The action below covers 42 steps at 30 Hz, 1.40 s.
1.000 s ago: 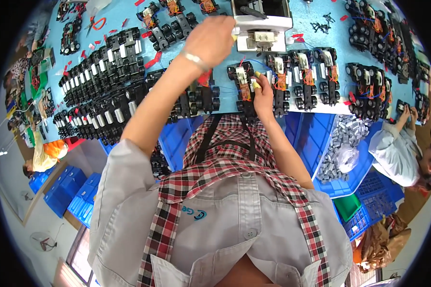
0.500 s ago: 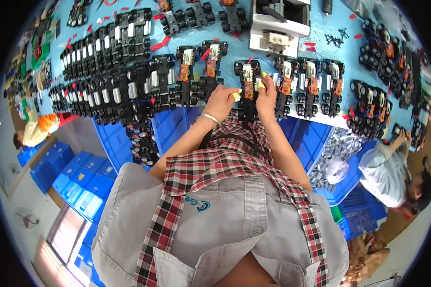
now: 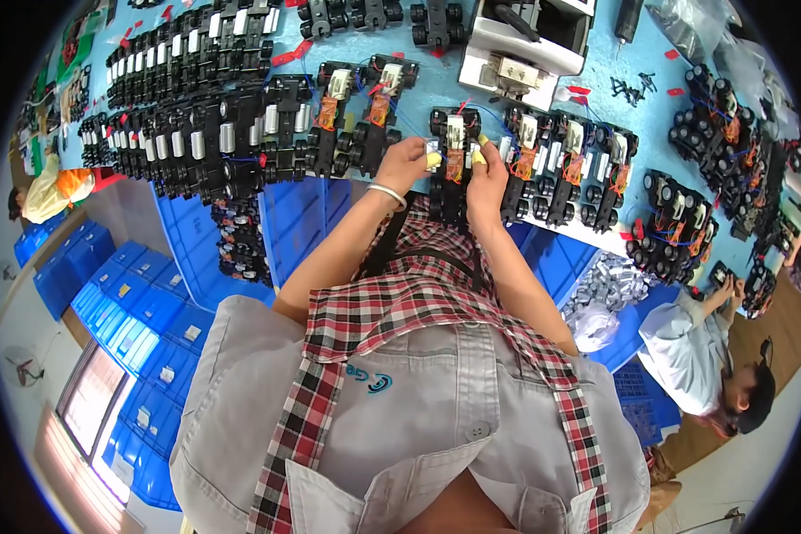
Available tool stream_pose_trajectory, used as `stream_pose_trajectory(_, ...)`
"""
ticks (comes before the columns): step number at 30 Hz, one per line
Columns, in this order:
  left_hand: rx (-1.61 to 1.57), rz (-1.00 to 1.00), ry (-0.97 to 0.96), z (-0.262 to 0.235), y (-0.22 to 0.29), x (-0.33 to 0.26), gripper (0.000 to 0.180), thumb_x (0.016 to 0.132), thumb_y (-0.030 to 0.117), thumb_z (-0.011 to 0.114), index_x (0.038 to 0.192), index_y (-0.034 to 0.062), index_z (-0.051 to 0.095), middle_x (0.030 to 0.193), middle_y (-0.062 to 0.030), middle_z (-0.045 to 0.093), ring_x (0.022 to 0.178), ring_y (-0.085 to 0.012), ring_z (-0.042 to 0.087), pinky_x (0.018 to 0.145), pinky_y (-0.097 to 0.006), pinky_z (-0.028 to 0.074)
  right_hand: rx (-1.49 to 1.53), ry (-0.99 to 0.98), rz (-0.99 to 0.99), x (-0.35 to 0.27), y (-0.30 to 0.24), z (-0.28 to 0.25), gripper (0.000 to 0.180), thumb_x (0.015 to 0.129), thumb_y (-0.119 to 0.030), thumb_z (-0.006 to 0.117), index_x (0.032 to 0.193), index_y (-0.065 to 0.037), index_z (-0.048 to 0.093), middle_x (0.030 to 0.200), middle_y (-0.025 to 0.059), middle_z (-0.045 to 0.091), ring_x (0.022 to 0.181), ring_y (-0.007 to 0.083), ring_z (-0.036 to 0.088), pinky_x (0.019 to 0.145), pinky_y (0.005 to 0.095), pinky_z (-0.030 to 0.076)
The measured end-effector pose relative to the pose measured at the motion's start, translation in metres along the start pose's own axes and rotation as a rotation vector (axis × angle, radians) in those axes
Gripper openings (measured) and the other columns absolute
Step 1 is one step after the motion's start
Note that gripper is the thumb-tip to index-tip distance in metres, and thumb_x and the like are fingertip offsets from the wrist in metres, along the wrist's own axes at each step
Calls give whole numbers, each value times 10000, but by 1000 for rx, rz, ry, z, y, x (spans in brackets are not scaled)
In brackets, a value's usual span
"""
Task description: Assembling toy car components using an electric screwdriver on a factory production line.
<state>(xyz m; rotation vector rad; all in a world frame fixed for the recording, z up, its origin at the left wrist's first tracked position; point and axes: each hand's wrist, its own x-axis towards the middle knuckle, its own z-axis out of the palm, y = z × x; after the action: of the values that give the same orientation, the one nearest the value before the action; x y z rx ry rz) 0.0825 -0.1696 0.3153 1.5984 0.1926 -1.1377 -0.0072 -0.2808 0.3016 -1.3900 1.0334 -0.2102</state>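
A black toy car chassis (image 3: 455,167) with wheels, a pale motor block and an orange circuit board stands at the table's front edge, between my hands. My left hand (image 3: 404,167), yellow covers on its fingertips, is closed in a pinch at the chassis's left side, where a small silvery part (image 3: 432,146) shows at the fingertips. My right hand (image 3: 486,185), also with yellow fingertip covers, curls closed against the right side of the chassis. Its fingers partly hide that side. Similar wired chassis stand close by, on the left (image 3: 328,116) and on the right (image 3: 524,160).
Dense rows of black chassis (image 3: 187,142) with silver side parts fill the left. A grey-white machine (image 3: 513,76) stands behind my hands, a black screwdriver-like tool (image 3: 627,22) to its right. Blue bins (image 3: 214,240) sit below the table edge. Another person (image 3: 685,343) works at the right.
The view has shifted a little. My left hand's fingers have drawn together at the chassis's left side, with a silvery part at their tips. My right hand stays at the other side.
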Motion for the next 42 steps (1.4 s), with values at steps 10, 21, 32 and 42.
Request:
stream_pose_trajectory(10,-191,-91,11,5,-12,10,276,810,49,575,1075,23,507,930,-20,596,814,-80,555,674,-201,443,72,60,31,2,-5,1,357,824,33,402,1173,66,472,1120,175,549,1006,246,539,866,278,392)
stream_pose_trajectory(21,474,701,142,45,77,-61,323,732,-4,605,1050,21,558,1078,-101,514,847,-159,549,706,-255,466,-192,-96,-445,-54,-50,-60,356,741,84,458,1061,-42,546,1134,197,467,1026,353,480,878,378,391)
stream_pose_trajectory(32,540,506,-321,91,84,-53,185,690,-6,636,869,39,622,1175,-89,484,911,-160,550,730,-259,464,-567,-18,-691,-58,-62,-122,338,695,46,548,1005,-81,592,1117,145,489,964,315,513,798,370,432)
stream_pose_trajectory(42,1409,1100,-67,133,162,-53,160,668,4,634,827,23,643,1009,-114,584,887,-246,578,718,-278,472,-73,839,177,-77,147,-318,210,871,-143,478,897,-10,638,682,39,625,589,111,560,527,243,435)
